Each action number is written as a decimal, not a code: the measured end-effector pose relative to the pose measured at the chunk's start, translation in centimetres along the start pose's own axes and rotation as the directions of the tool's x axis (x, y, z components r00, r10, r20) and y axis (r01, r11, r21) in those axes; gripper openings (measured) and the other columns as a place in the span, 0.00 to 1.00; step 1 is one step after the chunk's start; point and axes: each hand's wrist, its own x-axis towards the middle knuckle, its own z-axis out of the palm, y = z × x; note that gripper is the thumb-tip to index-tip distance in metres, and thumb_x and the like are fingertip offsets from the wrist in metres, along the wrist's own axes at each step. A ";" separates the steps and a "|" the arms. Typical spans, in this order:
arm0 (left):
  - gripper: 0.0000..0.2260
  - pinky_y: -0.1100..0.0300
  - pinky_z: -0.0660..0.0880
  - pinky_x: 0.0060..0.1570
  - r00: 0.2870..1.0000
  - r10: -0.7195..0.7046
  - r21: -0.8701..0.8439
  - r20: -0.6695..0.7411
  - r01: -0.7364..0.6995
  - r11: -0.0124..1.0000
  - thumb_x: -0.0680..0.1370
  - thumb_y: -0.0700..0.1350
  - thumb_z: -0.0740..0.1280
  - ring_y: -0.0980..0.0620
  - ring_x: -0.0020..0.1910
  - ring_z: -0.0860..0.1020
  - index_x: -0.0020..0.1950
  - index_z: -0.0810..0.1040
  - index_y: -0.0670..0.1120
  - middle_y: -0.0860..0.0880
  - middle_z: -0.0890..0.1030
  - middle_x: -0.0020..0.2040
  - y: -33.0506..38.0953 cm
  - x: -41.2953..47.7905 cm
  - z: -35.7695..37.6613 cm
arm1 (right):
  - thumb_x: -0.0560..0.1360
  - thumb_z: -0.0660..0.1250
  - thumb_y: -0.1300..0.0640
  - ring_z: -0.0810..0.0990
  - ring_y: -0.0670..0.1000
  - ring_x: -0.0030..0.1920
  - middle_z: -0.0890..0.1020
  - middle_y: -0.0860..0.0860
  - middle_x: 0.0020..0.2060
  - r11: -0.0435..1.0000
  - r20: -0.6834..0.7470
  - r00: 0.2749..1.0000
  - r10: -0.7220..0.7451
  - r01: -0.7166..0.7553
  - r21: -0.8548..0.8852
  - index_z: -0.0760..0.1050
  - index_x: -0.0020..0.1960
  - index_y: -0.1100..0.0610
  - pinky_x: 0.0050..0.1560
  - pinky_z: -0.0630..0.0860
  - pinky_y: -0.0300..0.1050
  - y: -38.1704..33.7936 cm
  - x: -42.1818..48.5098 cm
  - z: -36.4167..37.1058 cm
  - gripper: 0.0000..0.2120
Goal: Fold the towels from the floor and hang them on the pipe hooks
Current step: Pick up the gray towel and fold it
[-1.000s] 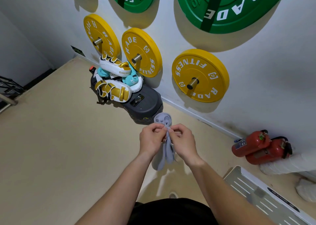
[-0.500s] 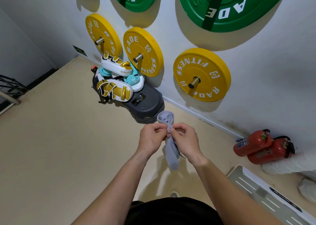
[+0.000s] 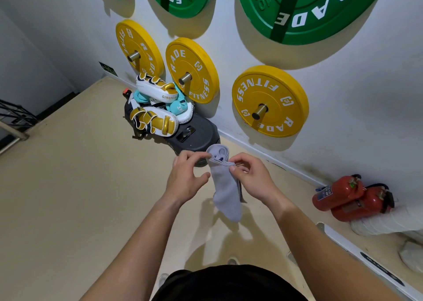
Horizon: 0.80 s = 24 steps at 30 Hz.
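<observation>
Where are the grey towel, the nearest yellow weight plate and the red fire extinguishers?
grey towel [image 3: 225, 191]: head view, on the hanging middle of the cloth.
nearest yellow weight plate [image 3: 278, 90]: head view, on its upper face.
red fire extinguishers [image 3: 341, 192]: head view, on the front cylinder's body.

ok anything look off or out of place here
Two red fire extinguishers lie tipped on the floor by the wall instead of upright, and the wall base beside them shows dark staining. The grey towel looks fine.
</observation>
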 end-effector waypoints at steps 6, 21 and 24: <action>0.20 0.64 0.65 0.57 0.974 0.161 0.115 0.160 -0.180 0.977 0.73 0.44 0.73 0.54 0.59 0.62 0.60 0.79 0.64 0.55 0.66 0.62 -0.8 0.5 -0.9 | 0.76 0.67 0.65 0.80 0.53 0.41 0.84 0.47 0.40 0.997 0.061 0.996 -0.062 0.065 -0.039 0.81 0.46 0.52 0.42 0.75 0.37 -0.7 0.4 -1.6 0.09; 0.09 0.56 0.75 0.44 0.972 -0.074 0.149 -0.222 0.108 0.983 0.79 0.53 0.64 0.52 0.49 0.78 0.45 0.83 0.52 0.55 0.79 0.50 0.4 -1.9 0.1 | 0.77 0.66 0.60 0.74 0.40 0.33 0.79 0.44 0.36 0.962 -0.017 0.999 -0.042 0.036 -0.272 0.80 0.45 0.50 0.37 0.69 0.32 -0.5 1.5 -2.8 0.07; 0.10 0.57 0.76 0.42 0.914 -0.289 -0.071 -0.286 0.280 0.957 0.76 0.51 0.66 0.51 0.41 0.81 0.39 0.83 0.50 0.55 0.83 0.40 0.9 -1.1 -0.3 | 0.77 0.66 0.62 0.75 0.45 0.36 0.80 0.45 0.37 0.978 0.040 0.996 -0.078 0.084 -0.193 0.79 0.44 0.49 0.39 0.71 0.33 -1.0 1.3 -2.1 0.09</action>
